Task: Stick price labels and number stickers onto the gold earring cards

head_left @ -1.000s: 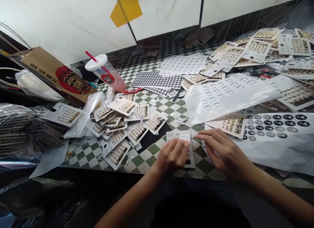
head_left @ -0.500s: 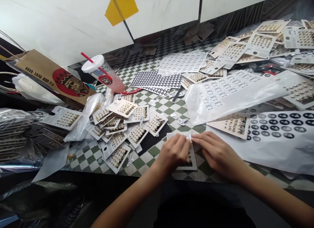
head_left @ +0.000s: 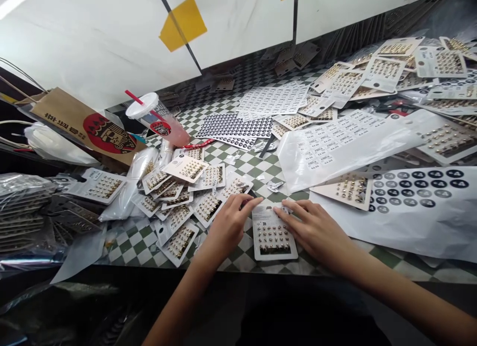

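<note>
A white card of small gold earrings (head_left: 276,232) lies flat on the checkered table, its rows of studs and dark lower strip in sight. My right hand (head_left: 316,229) rests with fingers stretched over the card's upper right part, covering that corner. Just left of the card is my left hand (head_left: 229,221), fingers bent and thumb pointing toward the card's top left corner; nothing shows between them. Close behind my left hand, several similar earring cards (head_left: 179,239) are heaped on the left.
Sticker sheets (head_left: 238,125) and a plastic sleeve of price labels (head_left: 343,142) lie behind and to the right. A drink cup (head_left: 158,120) and paper bag (head_left: 84,120) stand back left. More earring cards (head_left: 383,72) pile up back right. The table's front edge is close.
My left hand has moved left off the card, uncovering its earrings. My right hand has shifted slightly left, its fingers now over the card's upper right. The whole view has shifted a little.
</note>
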A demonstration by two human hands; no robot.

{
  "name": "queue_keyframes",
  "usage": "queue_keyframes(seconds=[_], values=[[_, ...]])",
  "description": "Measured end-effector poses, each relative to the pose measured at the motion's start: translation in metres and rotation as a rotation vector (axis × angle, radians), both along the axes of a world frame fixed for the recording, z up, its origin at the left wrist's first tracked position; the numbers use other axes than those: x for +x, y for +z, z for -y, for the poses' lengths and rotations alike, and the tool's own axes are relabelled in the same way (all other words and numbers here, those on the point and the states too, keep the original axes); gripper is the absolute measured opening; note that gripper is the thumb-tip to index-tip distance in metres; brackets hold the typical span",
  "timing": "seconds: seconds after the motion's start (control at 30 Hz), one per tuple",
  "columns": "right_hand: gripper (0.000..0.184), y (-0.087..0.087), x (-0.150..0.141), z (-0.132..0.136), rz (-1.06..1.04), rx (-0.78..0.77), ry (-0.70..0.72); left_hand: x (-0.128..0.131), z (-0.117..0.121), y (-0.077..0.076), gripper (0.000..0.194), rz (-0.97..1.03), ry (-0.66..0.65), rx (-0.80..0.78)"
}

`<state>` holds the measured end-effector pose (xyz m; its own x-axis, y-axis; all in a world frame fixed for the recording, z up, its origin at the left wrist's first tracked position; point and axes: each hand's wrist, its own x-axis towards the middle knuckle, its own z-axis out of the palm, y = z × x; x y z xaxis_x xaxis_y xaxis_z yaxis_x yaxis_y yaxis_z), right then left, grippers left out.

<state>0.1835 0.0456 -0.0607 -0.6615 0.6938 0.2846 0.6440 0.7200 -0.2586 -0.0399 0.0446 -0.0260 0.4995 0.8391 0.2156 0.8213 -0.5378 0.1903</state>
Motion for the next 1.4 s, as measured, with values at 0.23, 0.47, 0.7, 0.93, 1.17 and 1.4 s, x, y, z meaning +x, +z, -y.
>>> queue_keyframes(seconds=[0.23, 0.47, 0.7, 0.93, 1.17, 1.4], values=[[0.032, 0.012, 0.003, 0.005, -0.277, -0.172, -0.008, 0.000, -0.018, 0.006, 0.016, 0.218, -0.181, 0.070], [0.028, 0.030, 0.034, 0.014, -0.650, -0.424, -0.224, 0.030, -0.031, 0.040, 0.013, 0.685, -0.102, -0.602], [0.023, 0.022, 0.068, 0.030, -0.579, -0.252, -0.478, 0.046, -0.045, 0.016, 0.011, 0.539, -0.109, -0.730], [0.033, 0.018, 0.068, 0.031, -0.317, 0.045, -0.381, 0.046, -0.014, 0.006, 0.025, 0.083, 0.030, -0.269], [0.029, 0.011, 0.055, 0.015, -0.245, 0.048, -0.307, 0.056, -0.016, 0.014, 0.018, 0.244, 0.104, -0.549], [0.049, 0.001, 0.095, -0.030, 0.041, 0.101, -0.307, -0.044, -0.052, 0.043, 0.013, 0.686, 0.516, -0.068]])
